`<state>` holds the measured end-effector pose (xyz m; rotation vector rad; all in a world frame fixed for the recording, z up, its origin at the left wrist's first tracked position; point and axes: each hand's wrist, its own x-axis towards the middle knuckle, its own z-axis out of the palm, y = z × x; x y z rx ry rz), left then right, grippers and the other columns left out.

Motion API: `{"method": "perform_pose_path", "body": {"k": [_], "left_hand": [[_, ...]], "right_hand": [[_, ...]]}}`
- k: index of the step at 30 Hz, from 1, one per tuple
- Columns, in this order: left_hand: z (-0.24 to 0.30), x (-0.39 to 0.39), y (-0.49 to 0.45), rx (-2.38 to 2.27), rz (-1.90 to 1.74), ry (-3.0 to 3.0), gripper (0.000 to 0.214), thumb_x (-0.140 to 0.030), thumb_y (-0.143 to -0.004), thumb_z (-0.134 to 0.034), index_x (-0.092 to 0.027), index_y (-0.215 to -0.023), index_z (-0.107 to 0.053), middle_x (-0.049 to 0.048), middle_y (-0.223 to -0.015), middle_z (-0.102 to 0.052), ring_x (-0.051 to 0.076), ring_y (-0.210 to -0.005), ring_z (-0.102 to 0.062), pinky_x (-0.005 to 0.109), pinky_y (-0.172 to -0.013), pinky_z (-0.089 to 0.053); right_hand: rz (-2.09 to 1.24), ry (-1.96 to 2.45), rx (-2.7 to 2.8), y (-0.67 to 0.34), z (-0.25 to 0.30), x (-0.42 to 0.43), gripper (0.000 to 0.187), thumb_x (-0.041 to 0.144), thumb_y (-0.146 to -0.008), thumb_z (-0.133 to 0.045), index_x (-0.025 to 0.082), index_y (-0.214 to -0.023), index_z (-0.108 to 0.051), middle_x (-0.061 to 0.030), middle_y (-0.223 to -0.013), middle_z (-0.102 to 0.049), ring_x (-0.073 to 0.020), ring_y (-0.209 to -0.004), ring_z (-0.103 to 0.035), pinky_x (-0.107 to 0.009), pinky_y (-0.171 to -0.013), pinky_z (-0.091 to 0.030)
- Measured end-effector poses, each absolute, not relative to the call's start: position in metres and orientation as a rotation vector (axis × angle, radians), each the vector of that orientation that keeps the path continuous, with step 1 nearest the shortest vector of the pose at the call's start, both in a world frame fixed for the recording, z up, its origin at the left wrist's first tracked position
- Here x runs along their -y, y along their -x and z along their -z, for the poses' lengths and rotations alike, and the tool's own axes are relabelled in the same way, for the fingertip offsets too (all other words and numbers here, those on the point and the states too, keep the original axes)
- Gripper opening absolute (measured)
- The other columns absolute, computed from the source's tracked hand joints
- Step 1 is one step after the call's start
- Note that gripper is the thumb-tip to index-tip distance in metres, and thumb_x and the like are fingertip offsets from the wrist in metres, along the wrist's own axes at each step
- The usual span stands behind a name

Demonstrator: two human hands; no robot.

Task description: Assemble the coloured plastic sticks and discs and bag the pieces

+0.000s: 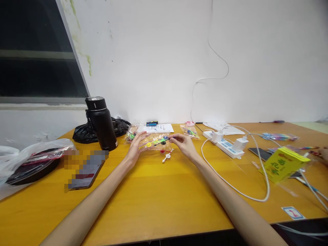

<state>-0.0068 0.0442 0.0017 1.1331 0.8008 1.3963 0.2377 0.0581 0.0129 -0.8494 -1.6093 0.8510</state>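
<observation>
My left hand [137, 147] rests with its fingers apart at the left of a clear plastic bag [147, 147] and the small colourful plastic parts on it. Among these are a yellow round piece [148, 145] and a green piece [156, 141]. My right hand [183, 143] pinches a thin dark pointed piece [169, 138] over the bag's right side; its far end is too small to make out. In front of the bag lies a white arrow-shaped pointer [167, 156] with a round middle. A red piece [162, 151] is just behind it.
At the left stand a black bottle [101, 124] and a phone [89, 171]. A white power strip [227, 145] with looping cables lies right, near a yellow box [284, 164]. Papers [222, 128] and a small bag of parts [189, 131] are by the wall. Another person's hand [324, 155] shows at the right edge.
</observation>
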Motion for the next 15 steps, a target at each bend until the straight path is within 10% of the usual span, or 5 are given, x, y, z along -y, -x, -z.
{"method": "perform_pose_path", "body": {"k": [15], "left_hand": [[-0.007,-0.048,0.017,-0.77,-1.503,-0.998,0.032,-0.027,-0.087,-0.064,-0.022,-0.118,-0.057,0.0098,-0.143,-0.059,0.029,-0.109,-0.07,0.046,-0.091,-0.06]], "right_hand": [[-0.854,0.927,1.333,-0.262,-0.003,-0.082,0.045,0.054,-0.065,-0.083,0.018,-0.092,-0.075,-0.0088,-0.097,-0.076,-0.0243,-0.092,-0.072,-0.043,-0.098,-0.055]]}}
